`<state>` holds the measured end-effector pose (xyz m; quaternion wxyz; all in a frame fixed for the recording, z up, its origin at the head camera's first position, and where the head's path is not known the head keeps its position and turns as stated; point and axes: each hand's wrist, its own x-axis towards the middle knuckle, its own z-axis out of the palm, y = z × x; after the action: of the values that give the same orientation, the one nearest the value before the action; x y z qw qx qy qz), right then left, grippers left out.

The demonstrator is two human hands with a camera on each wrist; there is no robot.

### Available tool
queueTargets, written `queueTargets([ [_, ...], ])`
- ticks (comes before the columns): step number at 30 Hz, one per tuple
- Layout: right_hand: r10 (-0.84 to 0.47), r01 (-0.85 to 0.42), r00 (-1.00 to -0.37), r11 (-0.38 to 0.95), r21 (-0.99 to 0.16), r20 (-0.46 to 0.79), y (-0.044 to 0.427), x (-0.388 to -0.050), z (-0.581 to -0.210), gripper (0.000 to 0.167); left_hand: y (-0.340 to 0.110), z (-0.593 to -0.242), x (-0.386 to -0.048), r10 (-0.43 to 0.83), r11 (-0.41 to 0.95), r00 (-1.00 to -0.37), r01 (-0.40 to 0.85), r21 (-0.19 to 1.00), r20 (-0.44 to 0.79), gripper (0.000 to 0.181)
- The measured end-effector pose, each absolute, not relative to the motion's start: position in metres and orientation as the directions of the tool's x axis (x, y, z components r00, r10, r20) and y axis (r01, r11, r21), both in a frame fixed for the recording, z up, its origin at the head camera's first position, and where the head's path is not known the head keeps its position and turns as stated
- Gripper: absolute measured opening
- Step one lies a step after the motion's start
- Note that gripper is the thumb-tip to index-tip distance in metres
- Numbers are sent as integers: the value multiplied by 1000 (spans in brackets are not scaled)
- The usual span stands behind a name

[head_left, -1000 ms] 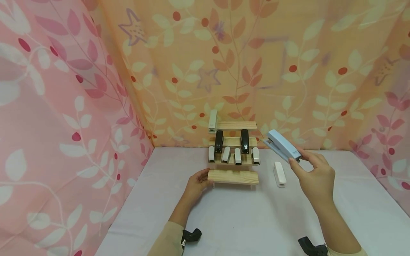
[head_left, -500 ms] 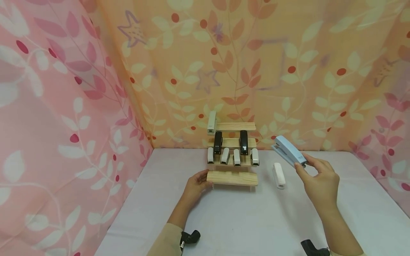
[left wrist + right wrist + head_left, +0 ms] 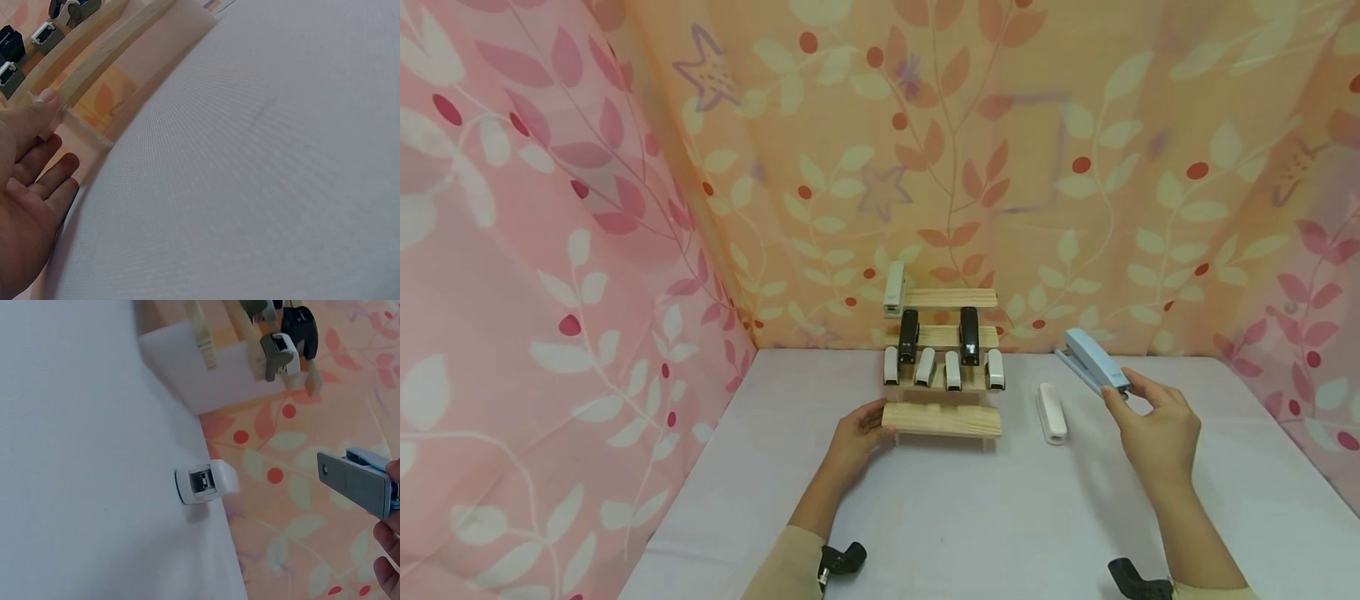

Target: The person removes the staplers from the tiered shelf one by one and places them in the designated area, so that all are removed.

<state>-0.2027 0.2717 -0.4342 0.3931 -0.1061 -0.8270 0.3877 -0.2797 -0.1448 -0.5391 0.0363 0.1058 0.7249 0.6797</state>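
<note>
My right hand [image 3: 1161, 437] pinches a light blue stapler [image 3: 1096, 360] by one end and holds it up off the table; its grey base [image 3: 353, 484] shows in the right wrist view. A white stapler [image 3: 1052, 414] stands on the table to the left of that hand. My left hand [image 3: 855, 439] holds the left end of the lowest board [image 3: 942, 419] of a tiered wooden rack, thumb [image 3: 47, 97] against the board's end. Small white staplers [image 3: 952, 371] line the tier above. Two black staplers [image 3: 969, 336] sit higher up, and a pale stapler [image 3: 894, 288] stands on the top board's left end.
A white cloth covers the table [image 3: 985, 525]. Patterned orange fabric [image 3: 820, 167] hangs behind the rack, and pink fabric [image 3: 535, 333] hangs on the left. Clear side panels [image 3: 206, 375] support the rack's boards.
My right hand has moved to the right and slightly down with the light blue stapler, away from the rack. The left hand stays at the rack.
</note>
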Motion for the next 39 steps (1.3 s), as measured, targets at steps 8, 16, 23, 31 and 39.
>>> queueTargets([
  [8, 498, -22, -729, 669, -743, 470, 281, -210, -450, 47, -144, -539, -280, 200, 41, -976, 96, 995, 86, 65],
  [16, 503, 59, -777, 657, -752, 379, 292, -219, -472, 49, -145, -541, -280, 195, 53, -977, 95, 994, 83, 65],
  [23, 473, 45, -792, 677, -734, 387, 298, -225, -489, 48, -145, -541, -281, 201, 46, -976, 100, 994, 89, 65],
  [31, 463, 92, -824, 679, -728, 327, 299, -226, -499, 48, -144, -540, -281, 201, 48, -976, 97, 994, 86, 65],
  [39, 464, 121, -831, 688, -716, 306, 300, -228, -506, 48, -146, -542, -281, 208, 53, -974, 108, 993, 95, 66],
])
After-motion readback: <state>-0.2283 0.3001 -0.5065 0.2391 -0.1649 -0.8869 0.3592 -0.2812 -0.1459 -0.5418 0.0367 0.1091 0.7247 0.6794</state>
